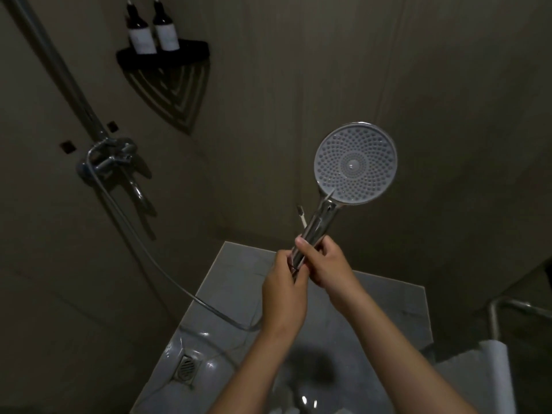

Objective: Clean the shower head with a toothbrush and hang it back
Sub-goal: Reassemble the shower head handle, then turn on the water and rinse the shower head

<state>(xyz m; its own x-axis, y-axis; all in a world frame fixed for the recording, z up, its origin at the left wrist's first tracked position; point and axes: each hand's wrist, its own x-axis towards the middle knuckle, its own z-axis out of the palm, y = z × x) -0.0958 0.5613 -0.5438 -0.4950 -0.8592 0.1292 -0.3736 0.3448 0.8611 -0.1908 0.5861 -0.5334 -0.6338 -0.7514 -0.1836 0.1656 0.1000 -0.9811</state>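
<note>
Both hands together, low centre of view. Your left hand (pixel 283 286) and right hand (pixel 327 265) are both curled round the chrome handle of the shower head (pixel 355 162), touching each other, with the right a bit higher up the handle. The shower head points out at 1 o'clock from your hands, nozzle face turned toward you, held in the air well apart from the wall.

Toothbrush (pixel 301 216): only the top shows, poking up at 11 o'clock from your right thumb, just beside the handle on its left. Bristles are not on the nozzle face. Can't tell which hand is pinching it, since the lower part is hidden behind the fingers.

The hose (pixel 167 279) runs off at 8 o'clock from your hands, then up to the mixer (pixel 110 158) at 10 o'clock. The rail (pixel 64 76) climbs from the mixer toward 11 o'clock and out of view; no bracket is visible on it. Shelf (pixel 162 52) with two bottles (pixel 153 31) at 11 o'clock high, drain (pixel 186 367) at 7 o'clock on the floor.

Step, as I read it: regrip or hand-over, either just ahead of scrubbing or just after. The face gives no clear sign either way.

If scrubbing is next, free one hand, hold the handle steady with the other, and bring the bristles up onto the nozzles at 1 o'clock. If hanging is next, swing the shower head toward 10–11 o'clock, mind the hose slack, and find the bracket.
</note>
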